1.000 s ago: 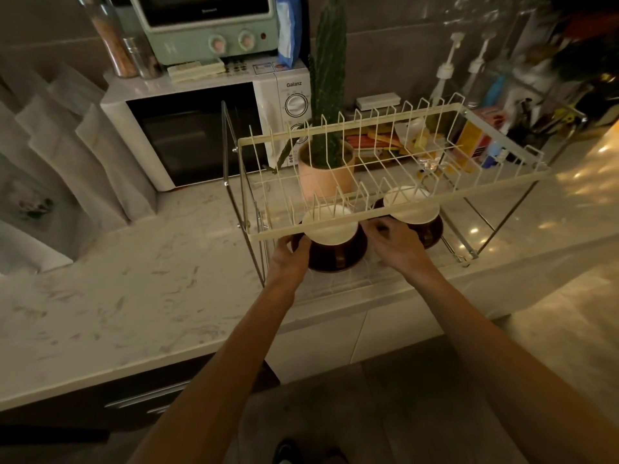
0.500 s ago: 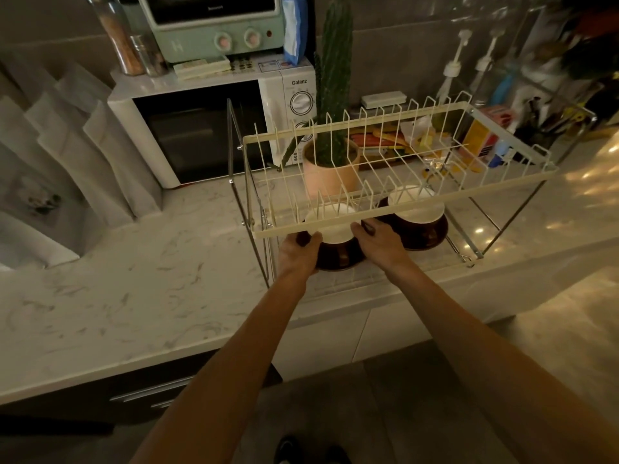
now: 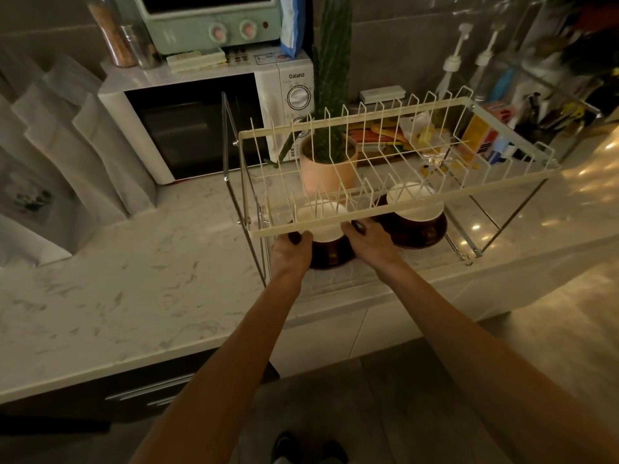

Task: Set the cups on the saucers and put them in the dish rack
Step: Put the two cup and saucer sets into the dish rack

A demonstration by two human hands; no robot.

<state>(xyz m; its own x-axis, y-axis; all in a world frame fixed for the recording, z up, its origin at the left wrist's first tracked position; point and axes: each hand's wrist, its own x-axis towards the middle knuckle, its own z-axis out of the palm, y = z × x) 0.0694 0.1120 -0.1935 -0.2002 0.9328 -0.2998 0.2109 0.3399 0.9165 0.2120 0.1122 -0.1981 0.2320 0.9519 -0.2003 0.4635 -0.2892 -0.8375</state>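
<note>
- I see the marble bench (image 3: 140, 289) running across the view, with a white microwave (image 3: 207, 118) at 11 o'clock and a mint toaster oven (image 3: 207, 21) stacked on top of it.
- My left hand (image 3: 290, 254) sits at the left edge of the near saucer (image 3: 330, 257), fingers (image 3: 298, 236) curled around its rim under the rack's front rail; the thumb tip shows, the rest is hidden.
- The near cup (image 3: 320, 220), white, stands upright on that dark brown saucer, on the lower level of the dish rack (image 3: 395, 214), toward its left end.
- A cactus in a pink pot (image 3: 326, 165) stands behind the rack at 12 o'clock, seen through the wires.
- My right hand (image 3: 370, 244) grips the right edge of the same saucer, its fingers wrapped on the rim between the two saucers.
- The far cup (image 3: 413, 199) stands on the second saucer (image 3: 420, 231) at 1 o'clock, just beside the first pair, free of both hands.
- Pump bottles (image 3: 452, 72) and blurred clutter fill the 2 o'clock corner.
</note>
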